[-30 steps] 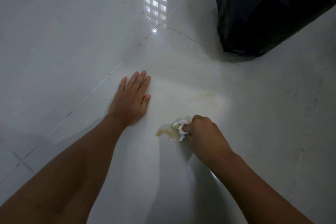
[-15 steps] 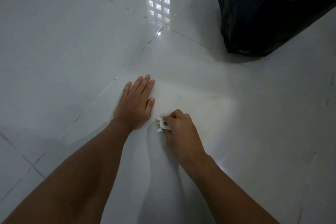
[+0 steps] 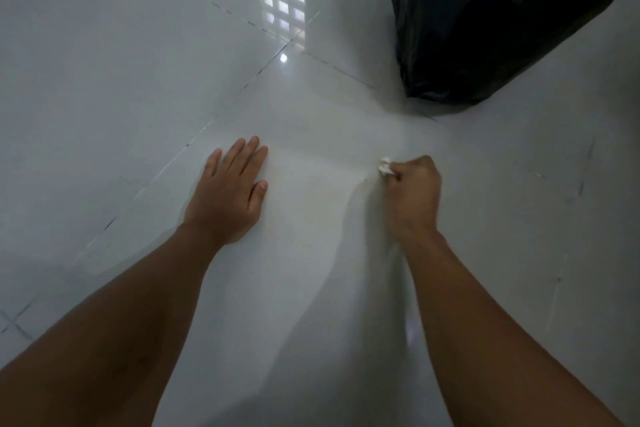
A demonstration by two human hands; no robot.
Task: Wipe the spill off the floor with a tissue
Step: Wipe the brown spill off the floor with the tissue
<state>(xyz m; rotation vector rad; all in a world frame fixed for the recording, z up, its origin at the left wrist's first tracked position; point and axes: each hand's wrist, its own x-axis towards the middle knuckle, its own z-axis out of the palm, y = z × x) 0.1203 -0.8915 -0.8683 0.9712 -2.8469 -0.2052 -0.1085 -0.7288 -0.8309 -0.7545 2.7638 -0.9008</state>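
Head-camera view: at centre left of the frame, the left hand (image 3: 230,196) is laid flat on the glossy white tiled floor (image 3: 104,80), fingers extended and close together, nothing held. Between the hands, only a faint yellowish smear (image 3: 332,191) is seen on the tile. Right of centre, the right hand (image 3: 414,192) is curled into a fist around a small crumpled white tissue (image 3: 385,166), which is pressed against the floor. In the upper right, a black plastic bag (image 3: 485,17) is seen.
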